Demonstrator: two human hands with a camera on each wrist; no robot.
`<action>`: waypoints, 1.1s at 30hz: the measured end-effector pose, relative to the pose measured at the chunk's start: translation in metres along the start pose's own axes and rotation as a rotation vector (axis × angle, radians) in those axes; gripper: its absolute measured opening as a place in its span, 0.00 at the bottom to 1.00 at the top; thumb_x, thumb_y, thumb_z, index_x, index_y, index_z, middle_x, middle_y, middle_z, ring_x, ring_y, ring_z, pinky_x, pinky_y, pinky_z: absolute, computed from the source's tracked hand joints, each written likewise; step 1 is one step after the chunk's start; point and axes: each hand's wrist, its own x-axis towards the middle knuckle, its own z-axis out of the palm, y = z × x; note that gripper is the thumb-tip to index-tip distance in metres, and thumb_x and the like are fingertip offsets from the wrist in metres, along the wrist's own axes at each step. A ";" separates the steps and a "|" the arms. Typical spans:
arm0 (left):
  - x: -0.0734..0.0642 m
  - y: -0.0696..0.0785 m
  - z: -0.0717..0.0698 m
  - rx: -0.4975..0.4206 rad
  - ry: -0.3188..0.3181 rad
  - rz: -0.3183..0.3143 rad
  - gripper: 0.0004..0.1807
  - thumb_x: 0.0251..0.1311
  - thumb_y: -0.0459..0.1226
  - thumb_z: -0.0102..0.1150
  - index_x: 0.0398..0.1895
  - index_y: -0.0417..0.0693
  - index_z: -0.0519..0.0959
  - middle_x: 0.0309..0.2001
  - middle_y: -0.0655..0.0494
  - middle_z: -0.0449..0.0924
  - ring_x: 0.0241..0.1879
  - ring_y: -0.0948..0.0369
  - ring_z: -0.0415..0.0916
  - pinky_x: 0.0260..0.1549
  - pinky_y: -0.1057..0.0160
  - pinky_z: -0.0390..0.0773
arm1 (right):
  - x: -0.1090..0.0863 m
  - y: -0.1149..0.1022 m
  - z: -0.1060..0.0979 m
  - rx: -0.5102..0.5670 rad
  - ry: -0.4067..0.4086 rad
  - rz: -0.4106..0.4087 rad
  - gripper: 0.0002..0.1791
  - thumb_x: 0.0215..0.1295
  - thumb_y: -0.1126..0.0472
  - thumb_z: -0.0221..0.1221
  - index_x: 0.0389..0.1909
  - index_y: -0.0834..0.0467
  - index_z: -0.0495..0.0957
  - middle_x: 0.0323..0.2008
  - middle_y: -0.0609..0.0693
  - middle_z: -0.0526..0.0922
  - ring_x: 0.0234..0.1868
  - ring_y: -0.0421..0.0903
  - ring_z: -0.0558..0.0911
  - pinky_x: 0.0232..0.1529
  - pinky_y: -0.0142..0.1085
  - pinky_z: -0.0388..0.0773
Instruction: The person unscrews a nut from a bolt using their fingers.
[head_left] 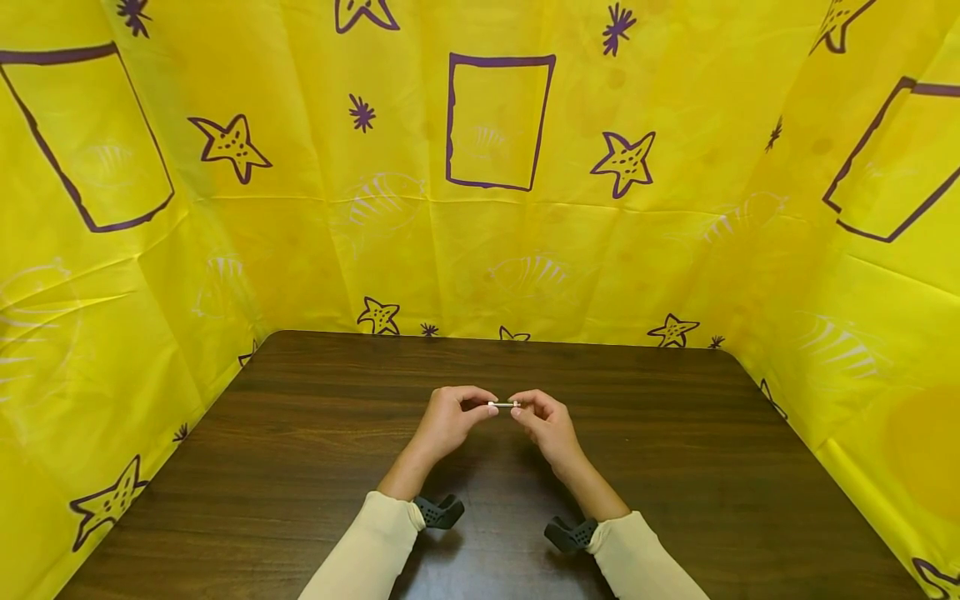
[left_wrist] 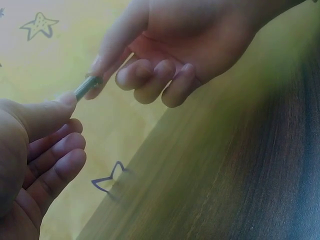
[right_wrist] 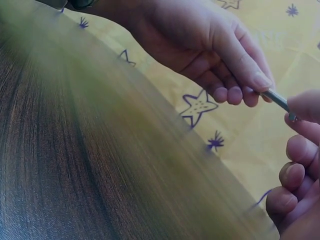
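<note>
From the head, the left hand (head_left: 447, 418) and right hand (head_left: 551, 427) are pinching opposite ends of a small bolt (head_left: 503, 405) above the counter (head_left: 300, 417). The left wrist view is revealing threads (left_wrist: 85, 88), unreadable from above; the right wrist view is showing a nut-like piece (right_wrist: 292, 116) by the right hand.

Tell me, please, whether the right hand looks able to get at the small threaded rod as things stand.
Yes, it seems so: the right hand pinches one end of the rod, the left hand holds the other, and nothing visible blocks its way.
</note>
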 end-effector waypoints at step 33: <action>-0.001 0.001 0.003 0.006 0.005 -0.007 0.08 0.56 0.35 0.69 0.37 0.41 0.86 0.32 0.60 0.85 0.32 0.63 0.79 0.32 0.64 0.77 | -0.001 -0.005 0.005 -0.165 0.071 0.083 0.18 0.72 0.65 0.53 0.28 0.78 0.76 0.12 0.51 0.64 0.15 0.37 0.62 0.18 0.29 0.58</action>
